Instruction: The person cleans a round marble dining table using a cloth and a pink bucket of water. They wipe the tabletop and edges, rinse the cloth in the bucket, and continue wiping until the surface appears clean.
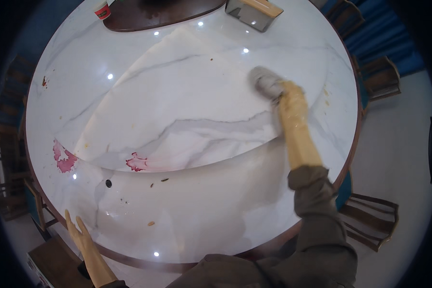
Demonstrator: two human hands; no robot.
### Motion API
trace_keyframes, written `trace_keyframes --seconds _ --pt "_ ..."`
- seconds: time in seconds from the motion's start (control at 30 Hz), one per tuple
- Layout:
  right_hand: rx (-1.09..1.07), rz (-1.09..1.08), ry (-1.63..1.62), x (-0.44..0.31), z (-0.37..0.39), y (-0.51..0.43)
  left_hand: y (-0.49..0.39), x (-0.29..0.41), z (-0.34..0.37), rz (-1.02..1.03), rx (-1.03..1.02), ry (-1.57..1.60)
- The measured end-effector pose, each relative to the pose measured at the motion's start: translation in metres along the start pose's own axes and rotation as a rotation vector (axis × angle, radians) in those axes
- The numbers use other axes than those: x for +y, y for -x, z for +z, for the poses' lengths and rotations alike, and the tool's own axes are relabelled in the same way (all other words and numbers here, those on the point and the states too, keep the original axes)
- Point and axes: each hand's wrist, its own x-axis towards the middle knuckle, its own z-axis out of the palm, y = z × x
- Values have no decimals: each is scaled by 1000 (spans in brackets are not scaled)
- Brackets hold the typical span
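Observation:
My right hand [294, 104], in a yellowish rubber glove, is closed on a bunched grey cloth [266, 82] that lies against the raised round marble-patterned turntable [201, 93], right of its middle. The cloth is blurred. My left hand [80, 230], gloved alike, has its fingers spread at the lower left edge of the white table [201, 208] and holds nothing. One red stain [136, 162] is on the turntable's near left edge and another red stain [65, 161] lies farther left. A small black round cap [108, 183] and a few crumbs are on the near table surface.
At the far side stand a red and white paper cup [102, 10], a dark brown board [158, 16] and a tissue box with a wooden lid [253, 14]. Wooden chairs surround the table, one at the lower right [372, 219]. A brown cabinet [59, 264] stands at the lower left.

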Motion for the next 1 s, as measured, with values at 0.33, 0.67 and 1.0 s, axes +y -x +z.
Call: trace_keyframes --seconds 0.33,0.67,1.0 --pt "-169 263 329 119 2 -51 80 -47 12 -27 -39 -156" --pt "-231 -158 -394 -259 -31 103 49 -64 34 -167 -37 -120" --pt "-221 -67 -100 -46 -3 -4 61 -59 39 45 65 -283"
